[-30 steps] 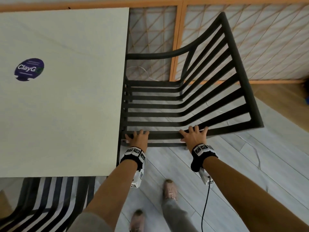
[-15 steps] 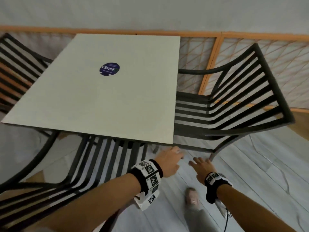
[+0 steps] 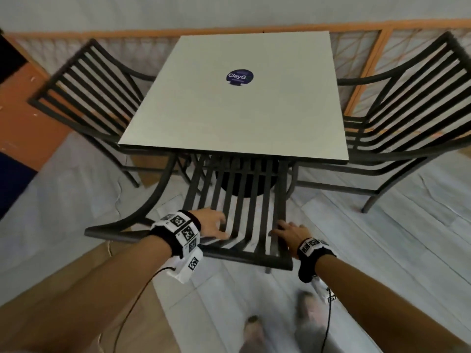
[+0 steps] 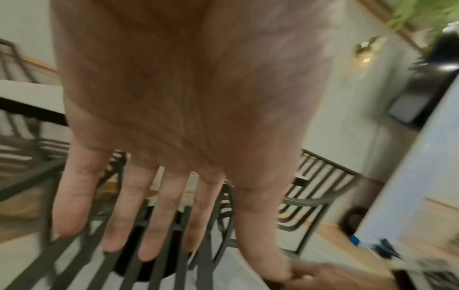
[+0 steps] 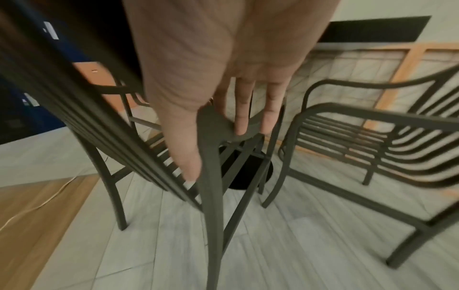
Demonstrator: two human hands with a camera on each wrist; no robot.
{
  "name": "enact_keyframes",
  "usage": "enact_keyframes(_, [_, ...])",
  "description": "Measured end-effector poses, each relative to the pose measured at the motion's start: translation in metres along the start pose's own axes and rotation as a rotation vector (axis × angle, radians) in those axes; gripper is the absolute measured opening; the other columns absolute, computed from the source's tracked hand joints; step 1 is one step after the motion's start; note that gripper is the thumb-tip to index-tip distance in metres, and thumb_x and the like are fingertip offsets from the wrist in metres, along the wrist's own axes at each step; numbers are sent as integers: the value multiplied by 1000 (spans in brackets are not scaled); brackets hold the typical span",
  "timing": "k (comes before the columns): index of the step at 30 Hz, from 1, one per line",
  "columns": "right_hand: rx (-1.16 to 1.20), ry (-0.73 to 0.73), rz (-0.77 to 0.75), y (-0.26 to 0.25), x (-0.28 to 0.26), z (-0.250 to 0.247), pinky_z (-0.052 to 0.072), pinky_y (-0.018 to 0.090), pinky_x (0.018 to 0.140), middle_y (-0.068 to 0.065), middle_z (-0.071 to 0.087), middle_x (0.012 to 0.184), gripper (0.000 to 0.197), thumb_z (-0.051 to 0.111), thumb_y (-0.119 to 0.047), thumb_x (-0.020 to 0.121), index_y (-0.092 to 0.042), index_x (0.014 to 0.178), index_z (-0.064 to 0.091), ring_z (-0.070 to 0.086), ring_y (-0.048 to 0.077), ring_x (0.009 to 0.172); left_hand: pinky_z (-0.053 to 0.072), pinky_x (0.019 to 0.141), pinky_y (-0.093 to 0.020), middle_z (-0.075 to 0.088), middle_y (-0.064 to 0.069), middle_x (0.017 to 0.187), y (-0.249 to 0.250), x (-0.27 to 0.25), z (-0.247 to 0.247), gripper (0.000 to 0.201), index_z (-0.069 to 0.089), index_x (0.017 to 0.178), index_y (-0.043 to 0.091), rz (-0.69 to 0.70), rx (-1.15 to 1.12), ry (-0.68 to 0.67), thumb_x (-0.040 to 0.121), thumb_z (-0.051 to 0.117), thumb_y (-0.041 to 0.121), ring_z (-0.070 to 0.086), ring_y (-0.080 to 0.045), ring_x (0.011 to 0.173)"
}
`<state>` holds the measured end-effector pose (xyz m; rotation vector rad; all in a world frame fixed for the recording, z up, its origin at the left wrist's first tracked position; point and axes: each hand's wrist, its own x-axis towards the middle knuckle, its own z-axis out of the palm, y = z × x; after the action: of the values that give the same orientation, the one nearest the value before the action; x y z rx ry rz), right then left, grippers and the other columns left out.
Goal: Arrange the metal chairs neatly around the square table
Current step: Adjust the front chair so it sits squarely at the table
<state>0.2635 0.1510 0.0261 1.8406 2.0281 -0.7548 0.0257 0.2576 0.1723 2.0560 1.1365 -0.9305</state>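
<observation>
While the right-side chair [image 3: 397, 118] now sits squared to the square table [image 3: 239, 98], attention has swung to the near chair [image 3: 237, 207], its seat partly tucked under the table edge. Left hand [image 3: 211, 224] lies flat-fingered on the back slats, gripping nothing; right hand [image 3: 289, 234] has fingers draped over the armrest junction. Earlier both hands pressed the right-side chair. A left-side chair [image 3: 89, 98] stands across.
</observation>
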Motion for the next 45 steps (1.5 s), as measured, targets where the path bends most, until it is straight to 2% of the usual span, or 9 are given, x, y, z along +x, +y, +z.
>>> enact_keyframes(7, [113, 124, 2, -7, -8, 22, 41, 27, 102, 3, 28, 153, 37, 59, -19, 89, -32, 123, 52, 41, 30, 131, 35, 114, -40, 56, 2, 138, -59, -25, 38, 72, 53, 135, 32, 12, -290, -166, 74, 63, 68, 51, -18, 126])
enact_keyframes(13, [358, 240, 44, -18, -12, 29, 48, 3, 73, 8, 37, 151, 29, 55, -9, 91, -30, 111, 51, 40, 29, 135, 39, 104, -48, 69, 4, 100, -47, -25, 63, 36, 56, 125, 48, -9, 30, 119, 90, 53, 41, 62, -24, 104])
enact_keyframes(16, [363, 147, 7, -17, -15, 29, 38, 21, 98, 5, 23, 157, 21, 55, -12, 89, -25, 106, 57, 39, 32, 135, 34, 106, -52, 65, 4, 96, -44, -26, 72, 31, 60, 121, 44, -33, 6, 185, 92, 51, 40, 62, -27, 105])
enact_keyframes(22, [219, 163, -10, -8, -34, 43, 28, 29, 111, 5, 20, 158, 26, 54, -8, 92, -15, 116, 60, 34, 32, 138, 22, 111, -60, 69, 2, 107, -35, -27, 89, 33, 59, 123, 42, -24, 15, 180, 92, 49, 36, 60, -27, 109])
enact_keyframes(30, [282, 184, 26, 1, -28, 30, 39, 17, 71, -1, 47, 144, 41, 55, -27, 89, -29, 130, 53, 51, 19, 106, 22, 112, -57, 69, 2, 102, -29, -21, 83, 29, 63, 117, 35, -90, 6, 248, 91, 52, 42, 61, -26, 107])
enact_keyframes(33, [272, 119, 13, -6, -31, 21, 45, 21, 91, 3, 31, 154, 17, 55, -12, 89, -28, 94, 55, 46, 31, 128, 26, 108, -51, 69, 4, 102, -30, -17, 87, 26, 65, 113, 37, -73, 17, 290, 90, 54, 44, 61, -24, 106])
enact_keyframes(36, [339, 112, 29, -8, -43, 17, 37, 33, 104, 9, 24, 157, 13, 57, -10, 86, -22, 91, 57, 43, 32, 132, 28, 104, -48, 69, 4, 101, -32, -16, 90, 25, 66, 112, 38, -78, 14, 318, 90, 55, 44, 61, -22, 102])
enact_keyframes(40, [291, 132, -50, -9, -63, 10, 50, 45, 95, 6, 45, 146, 28, 56, -9, 83, -31, 100, 54, 55, 29, 123, 31, 107, -48, 70, 5, 95, -20, -21, 93, 21, 68, 104, 35, -154, -16, 380, 88, 58, 43, 62, -22, 97])
enact_keyframes(45, [308, 171, -85, -22, -108, -12, 55, 43, 78, 1, 70, 95, 27, 63, -20, 81, -35, 101, 54, 65, 26, 87, 28, 113, -55, 69, 4, 99, 12, -39, 113, 19, 67, 103, 32, -241, -18, 619, 90, 53, 38, 59, -24, 109])
